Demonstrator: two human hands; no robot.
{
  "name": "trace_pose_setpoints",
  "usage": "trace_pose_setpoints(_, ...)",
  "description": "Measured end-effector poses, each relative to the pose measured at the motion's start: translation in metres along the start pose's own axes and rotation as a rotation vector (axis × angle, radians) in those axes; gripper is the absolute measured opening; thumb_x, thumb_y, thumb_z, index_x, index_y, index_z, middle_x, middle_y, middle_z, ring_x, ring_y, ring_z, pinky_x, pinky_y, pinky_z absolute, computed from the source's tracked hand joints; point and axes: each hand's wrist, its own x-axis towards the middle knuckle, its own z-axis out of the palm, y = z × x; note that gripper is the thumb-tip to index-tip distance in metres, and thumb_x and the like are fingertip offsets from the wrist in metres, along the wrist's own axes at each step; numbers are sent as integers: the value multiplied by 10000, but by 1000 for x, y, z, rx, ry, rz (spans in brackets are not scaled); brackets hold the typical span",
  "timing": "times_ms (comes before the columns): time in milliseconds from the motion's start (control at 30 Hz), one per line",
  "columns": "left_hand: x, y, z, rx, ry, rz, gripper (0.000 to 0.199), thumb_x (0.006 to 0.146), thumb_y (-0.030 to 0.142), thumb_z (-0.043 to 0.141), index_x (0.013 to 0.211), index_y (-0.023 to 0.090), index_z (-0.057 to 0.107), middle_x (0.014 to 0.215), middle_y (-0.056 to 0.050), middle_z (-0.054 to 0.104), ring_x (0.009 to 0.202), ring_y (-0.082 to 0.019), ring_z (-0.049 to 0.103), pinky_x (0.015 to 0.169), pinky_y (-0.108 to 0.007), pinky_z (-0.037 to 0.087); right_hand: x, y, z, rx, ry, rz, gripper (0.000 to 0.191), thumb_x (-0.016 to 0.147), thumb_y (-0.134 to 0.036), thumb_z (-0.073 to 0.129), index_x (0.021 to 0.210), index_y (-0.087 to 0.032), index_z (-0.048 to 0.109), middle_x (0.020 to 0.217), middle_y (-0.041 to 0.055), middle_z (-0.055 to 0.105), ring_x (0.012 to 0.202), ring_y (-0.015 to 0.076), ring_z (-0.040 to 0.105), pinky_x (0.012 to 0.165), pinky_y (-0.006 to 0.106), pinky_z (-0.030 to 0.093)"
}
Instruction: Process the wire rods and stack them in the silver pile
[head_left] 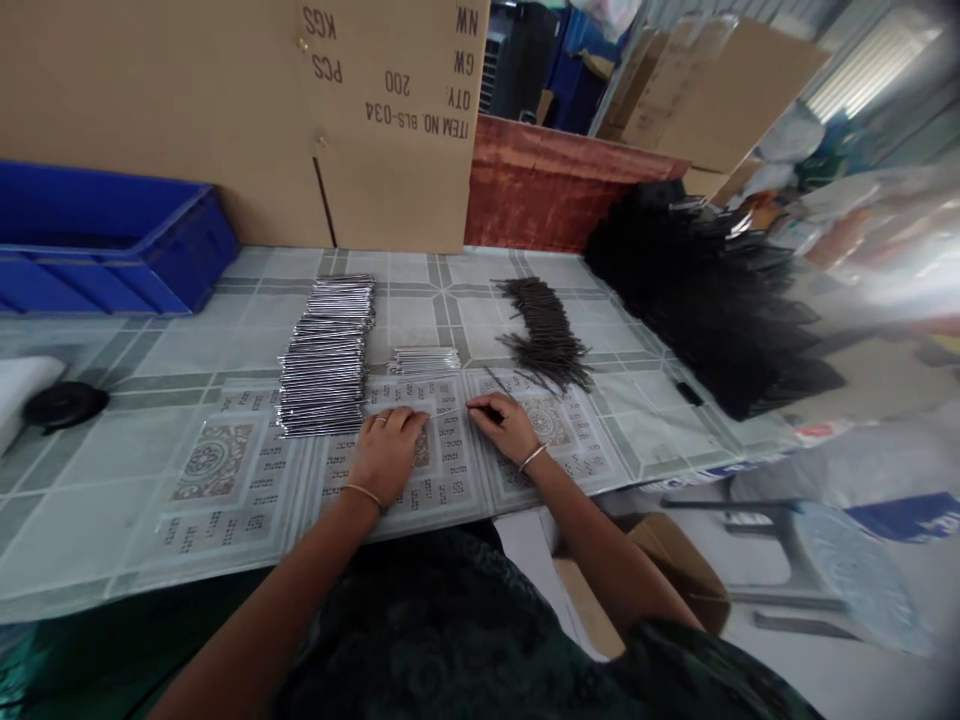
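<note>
Above a patterned mat (461,470), my left hand (386,455) pinches one end of a thin pale rod (448,411). At the rod's other end are the closed fingertips of my right hand (506,430); something dark shows beneath them, too small to name. Just beyond my left hand lies a long stack of shiny metal rods (326,355). A smaller row of silvery rods (425,360) sits behind the gap between my hands. Past my right hand is a loose pile of thin dark brown sticks (544,330).
A blue plastic crate (112,240) stands at the left, near a round black object (66,405). A large cardboard sheet (225,120) rises behind the table. Black bundled items (690,290) cover the right end. A stool (847,570) is on the floor at right.
</note>
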Motion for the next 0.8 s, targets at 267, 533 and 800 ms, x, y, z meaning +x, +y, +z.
trace_pose_setpoints(267, 4, -1, 3, -48, 10, -1, 371, 898, 134, 476, 1225, 211, 631, 1131, -106, 650, 1059, -278, 590, 915, -438, 461, 0, -4, 1, -3, -22, -17, 144, 878, -270, 619, 972, -224, 718, 906, 42, 701, 864, 173, 650, 825, 323, 526)
trace_pose_setpoints(533, 4, -3, 7, -40, 48, 29, 348, 900, 142, 485, 1197, 229, 644, 1087, -89, 649, 1025, -261, 582, 940, -419, 449, 1, -3, 1, -16, -48, -40, 146, 896, -281, 609, 986, -236, 715, 932, 45, 710, 898, 178, 654, 842, 338, 533)
trace_pose_setpoints(800, 3, -5, 9, -163, 73, 44, 337, 901, 140, 487, 1171, 243, 662, 1080, -89, 674, 995, -250, 626, 941, -452, 471, 2, -7, 1, -186, -170, -139, 183, 933, -342, 598, 1013, -276, 748, 893, 40, 695, 838, 175, 637, 785, 318, 495)
